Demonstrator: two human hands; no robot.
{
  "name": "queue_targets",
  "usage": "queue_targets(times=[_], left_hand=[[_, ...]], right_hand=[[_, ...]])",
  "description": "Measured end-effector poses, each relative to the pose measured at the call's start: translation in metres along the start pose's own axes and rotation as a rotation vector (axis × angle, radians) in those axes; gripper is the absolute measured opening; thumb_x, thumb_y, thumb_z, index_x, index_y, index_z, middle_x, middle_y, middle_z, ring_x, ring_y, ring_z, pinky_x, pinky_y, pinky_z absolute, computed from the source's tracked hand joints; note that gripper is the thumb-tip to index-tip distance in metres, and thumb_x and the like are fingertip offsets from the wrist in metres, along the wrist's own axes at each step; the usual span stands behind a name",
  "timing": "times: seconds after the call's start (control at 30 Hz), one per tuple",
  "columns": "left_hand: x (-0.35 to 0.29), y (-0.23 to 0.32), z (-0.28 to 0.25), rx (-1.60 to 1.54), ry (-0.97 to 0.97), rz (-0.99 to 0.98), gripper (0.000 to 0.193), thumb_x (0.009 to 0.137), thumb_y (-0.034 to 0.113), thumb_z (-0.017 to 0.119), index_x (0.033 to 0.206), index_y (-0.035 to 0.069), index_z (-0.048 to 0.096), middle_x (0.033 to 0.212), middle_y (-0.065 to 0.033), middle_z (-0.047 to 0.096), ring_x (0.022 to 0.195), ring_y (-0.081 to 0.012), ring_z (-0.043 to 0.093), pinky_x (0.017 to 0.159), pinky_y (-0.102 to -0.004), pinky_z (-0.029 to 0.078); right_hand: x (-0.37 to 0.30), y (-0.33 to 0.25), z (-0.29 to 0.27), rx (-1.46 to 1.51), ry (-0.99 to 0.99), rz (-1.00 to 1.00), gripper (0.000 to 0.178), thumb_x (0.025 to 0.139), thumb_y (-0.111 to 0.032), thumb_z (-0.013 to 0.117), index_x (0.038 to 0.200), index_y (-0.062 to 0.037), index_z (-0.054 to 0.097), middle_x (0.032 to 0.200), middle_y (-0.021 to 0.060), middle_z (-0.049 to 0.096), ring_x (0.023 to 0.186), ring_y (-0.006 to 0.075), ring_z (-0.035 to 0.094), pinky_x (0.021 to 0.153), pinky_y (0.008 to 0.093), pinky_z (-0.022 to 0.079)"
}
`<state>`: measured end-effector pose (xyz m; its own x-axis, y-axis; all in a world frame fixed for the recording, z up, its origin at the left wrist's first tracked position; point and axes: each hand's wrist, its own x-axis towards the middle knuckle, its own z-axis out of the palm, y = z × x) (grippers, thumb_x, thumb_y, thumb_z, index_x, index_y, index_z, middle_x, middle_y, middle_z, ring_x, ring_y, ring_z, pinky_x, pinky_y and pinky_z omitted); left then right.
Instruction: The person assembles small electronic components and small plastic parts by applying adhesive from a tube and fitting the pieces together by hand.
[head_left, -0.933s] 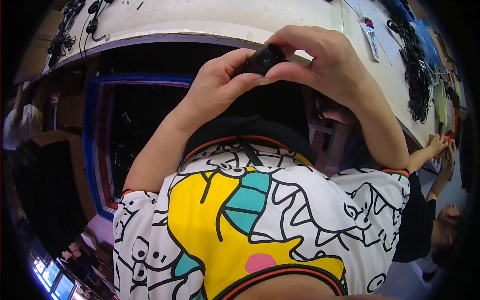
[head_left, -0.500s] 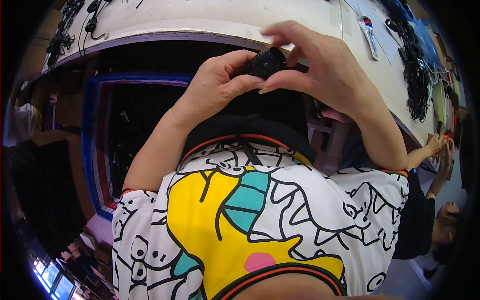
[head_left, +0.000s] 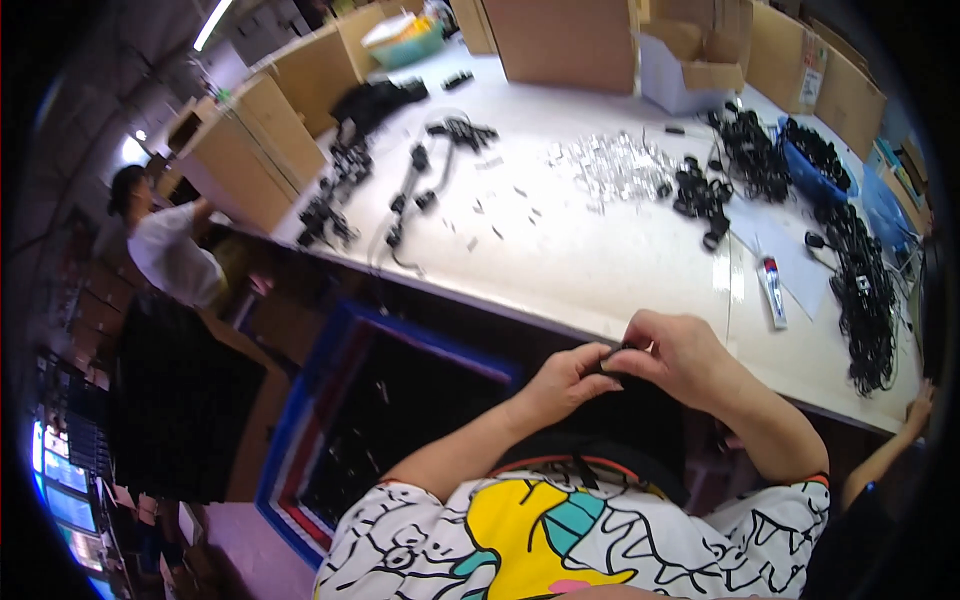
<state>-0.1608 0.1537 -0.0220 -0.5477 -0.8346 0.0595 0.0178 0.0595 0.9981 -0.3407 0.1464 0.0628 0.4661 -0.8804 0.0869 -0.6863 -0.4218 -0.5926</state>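
My left hand [head_left: 560,385] and my right hand [head_left: 685,360] meet just off the near edge of the white table [head_left: 600,280]. Between their fingertips is a small black glossy part [head_left: 620,353], mostly covered by the fingers; its exact kind cannot be made out. The left thumb and fingers pinch it from one side. On the other side, the right thumb and bent fingers close around it. Beyond the hands, a white, blue and red tube [head_left: 773,292] lies on the tabletop beside a sheet of white paper [head_left: 800,265].
Bundles of black cable [head_left: 862,300] lie at the right, more black cords [head_left: 400,205] at the left. Small shiny pieces [head_left: 615,170] are heaped mid-table. Cardboard boxes [head_left: 560,45] line the back. A blue-edged bin [head_left: 285,450] stands lower left. Another person [head_left: 170,250] is at far left; a co-worker's arm [head_left: 890,455] shows at right.
The view has swung up, showing far more of the table. The right fingers, raised and spread around the black part before, are now closed in on it; the left still grips it.
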Motion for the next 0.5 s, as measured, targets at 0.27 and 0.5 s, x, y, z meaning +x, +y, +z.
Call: queue_targets(times=[0.27, 0.5], left_hand=[[0.003, 0.013, 0.003, 0.134, -0.006, 0.109, 0.025, 0.079, 0.008, 0.059, 0.102, 0.000, 0.052, 0.083, -0.0061, 0.057, 0.075, -0.0107, 0.051, 0.070, -0.0229, 0.043], [0.009, 0.018, 0.010, 0.192, -0.023, 0.131, 0.023, 0.080, 0.013, 0.060, 0.099, 0.001, 0.053, 0.080, -0.0067, 0.058, 0.071, -0.0121, 0.052, 0.067, -0.0233, 0.043]], right_hand=[[-0.008, -0.009, -0.016, -0.043, -0.162, 0.156, 0.033, 0.073, -0.029, 0.066, 0.090, -0.0026, 0.055, 0.074, 0.0120, 0.060, 0.065, 0.0276, 0.058, 0.059, 0.0322, 0.046], [-0.018, -0.005, -0.023, -0.057, -0.004, 0.002, 0.033, 0.074, -0.034, 0.064, 0.082, -0.0025, 0.057, 0.068, 0.0127, 0.060, 0.062, 0.0296, 0.059, 0.056, 0.0329, 0.046]])
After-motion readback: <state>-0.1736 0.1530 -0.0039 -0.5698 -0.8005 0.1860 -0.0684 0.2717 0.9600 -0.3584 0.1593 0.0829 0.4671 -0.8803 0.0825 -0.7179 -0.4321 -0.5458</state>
